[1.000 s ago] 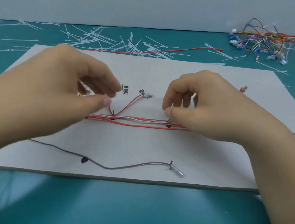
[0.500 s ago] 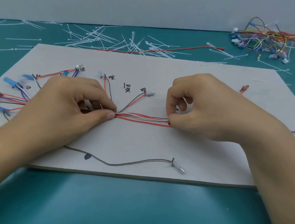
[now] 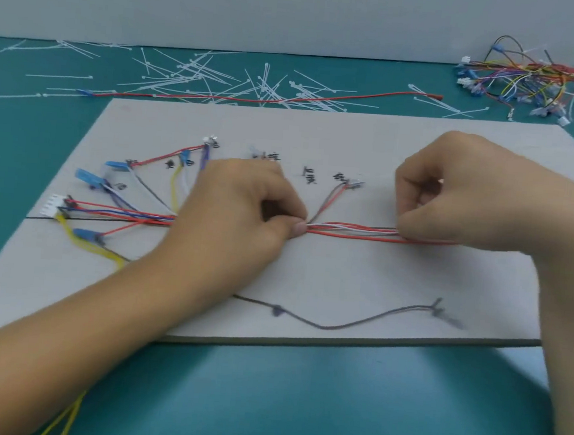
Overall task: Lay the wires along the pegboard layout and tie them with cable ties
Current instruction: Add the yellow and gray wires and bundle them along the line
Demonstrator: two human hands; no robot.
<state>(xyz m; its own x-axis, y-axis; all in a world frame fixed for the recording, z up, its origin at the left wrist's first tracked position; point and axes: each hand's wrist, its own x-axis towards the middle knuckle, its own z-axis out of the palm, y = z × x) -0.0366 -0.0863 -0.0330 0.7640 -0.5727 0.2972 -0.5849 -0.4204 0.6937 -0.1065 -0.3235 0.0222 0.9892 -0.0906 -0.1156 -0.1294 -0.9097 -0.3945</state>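
A grey layout board (image 3: 359, 284) lies on the teal table. Across its middle runs a bundle of red, white and grey wires (image 3: 353, 231). My left hand (image 3: 241, 210) pinches the bundle at its left part, where a grey and red branch (image 3: 332, 197) leaves upward. My right hand (image 3: 452, 196) pinches the same bundle farther right, fingers curled. Left of my left hand the wires fan out to blue terminals (image 3: 89, 177) and a white connector (image 3: 51, 204). A single grey wire (image 3: 339, 324) lies loose near the board's front edge.
Many white cable ties (image 3: 220, 81) lie scattered behind the board, with a long red wire (image 3: 288, 99) among them. A tangle of coloured wires (image 3: 536, 82) sits at the back right. Yellow wire (image 3: 63, 419) hangs off the front left.
My left hand came down from above the board and now pinches the bundle. The loose wires between my hands are drawn straight and close together. The view has shifted left.
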